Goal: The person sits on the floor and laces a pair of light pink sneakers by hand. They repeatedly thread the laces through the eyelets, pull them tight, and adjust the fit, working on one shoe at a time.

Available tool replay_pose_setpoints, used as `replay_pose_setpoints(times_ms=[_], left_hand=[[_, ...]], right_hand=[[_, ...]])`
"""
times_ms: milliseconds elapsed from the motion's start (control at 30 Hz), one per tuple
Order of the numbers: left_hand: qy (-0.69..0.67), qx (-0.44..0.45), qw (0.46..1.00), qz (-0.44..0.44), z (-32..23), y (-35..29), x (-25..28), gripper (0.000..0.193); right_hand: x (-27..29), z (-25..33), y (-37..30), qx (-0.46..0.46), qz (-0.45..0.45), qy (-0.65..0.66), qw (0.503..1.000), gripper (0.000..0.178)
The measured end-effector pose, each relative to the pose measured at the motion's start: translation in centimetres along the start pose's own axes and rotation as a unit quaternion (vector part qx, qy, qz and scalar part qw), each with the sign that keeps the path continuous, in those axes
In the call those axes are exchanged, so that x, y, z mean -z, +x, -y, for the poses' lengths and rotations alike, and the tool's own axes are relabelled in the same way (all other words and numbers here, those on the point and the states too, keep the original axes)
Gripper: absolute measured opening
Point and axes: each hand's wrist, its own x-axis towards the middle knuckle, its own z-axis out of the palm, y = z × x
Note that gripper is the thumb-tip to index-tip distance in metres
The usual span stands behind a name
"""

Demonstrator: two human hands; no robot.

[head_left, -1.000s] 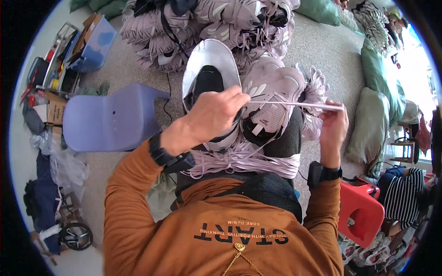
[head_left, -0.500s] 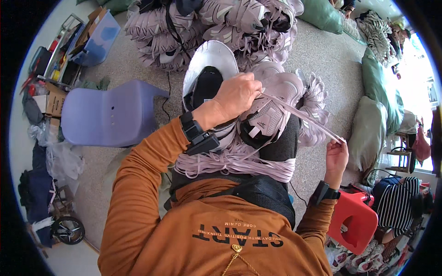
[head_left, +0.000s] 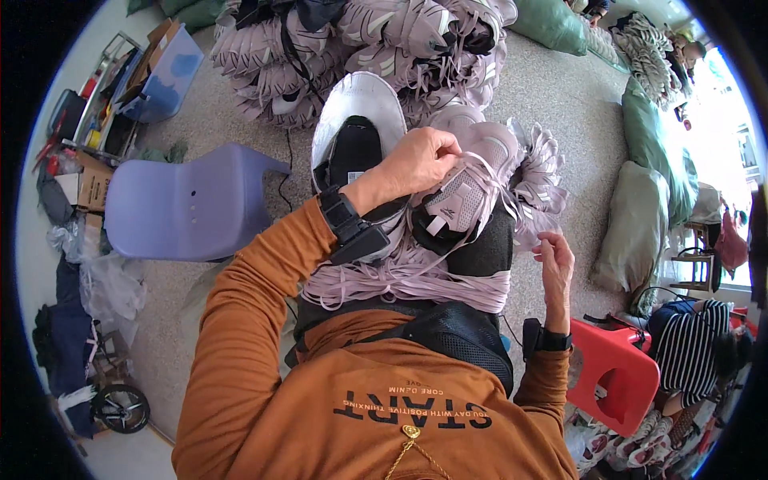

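Note:
A pale pink sneaker [head_left: 462, 198] rests on my right thigh, its toe pointing away from me. At its upper lace holes my left hand [head_left: 418, 166] is closed, pinching the pink shoelace [head_left: 483, 170]. The loose part of that lace curves over the right side of the shoe. My right hand [head_left: 555, 262] is off to the right, fingers bent and apart, with no lace visible in it. Across my lap lies a bundle of pink laces [head_left: 400, 282]. Left of the sneaker stands a white shell-shaped piece [head_left: 374, 94] with a black-lined shoe [head_left: 356, 148] in it, partly hidden by my left wrist.
Stacked pink sneakers [head_left: 400, 36] fill the floor ahead, and more [head_left: 540, 176] sit by my right knee. A purple stool [head_left: 192, 200] is at left, a red stool [head_left: 612, 376] at lower right. Green sacks [head_left: 656, 152] line the right. A striped-clothed person [head_left: 692, 348] is nearby.
The lace stretched between my hands has gone slack and now lies over the sneaker. My right hand has let go and moved a little left. My left hand stays at the lace holes.

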Motion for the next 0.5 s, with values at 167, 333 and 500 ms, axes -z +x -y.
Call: replay_pose_setpoints(times_ms=[167, 333, 500], left_hand=[[0.202, -0.124, 0.970, -0.055, -0.6, -0.5, -0.5, 0.011], [0.411, -0.185, 0.891, -0.050, -1.3, -2.0, -0.8, 0.009], [0.478, -0.167, 0.862, -0.027, -2.0, -2.4, -1.9, 0.019]], right_hand=[[-0.3, 0.7, -0.4, 0.011, 0.015, -0.003, 1.000, 0.017], [-1.5, 2.6, -0.3, 0.051, 0.035, 0.000, 0.998, 0.014], [-3.9, 8.2, -0.4, 0.167, 0.011, -0.084, 0.982, 0.013]])
